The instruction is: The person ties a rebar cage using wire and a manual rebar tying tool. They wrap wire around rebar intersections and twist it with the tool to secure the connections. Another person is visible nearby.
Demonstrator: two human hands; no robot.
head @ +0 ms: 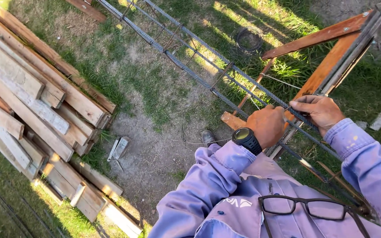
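While planks (36,101) lie stacked at far left, the rebar cage (199,66) runs its long axis from upper left down to lower right. Left hand (266,125), clenched on a bar, is probably twisting wire, though its fingers are hidden. Right hand (316,112) pinches the same bar just beyond, nearer the wooden trestle (327,66).
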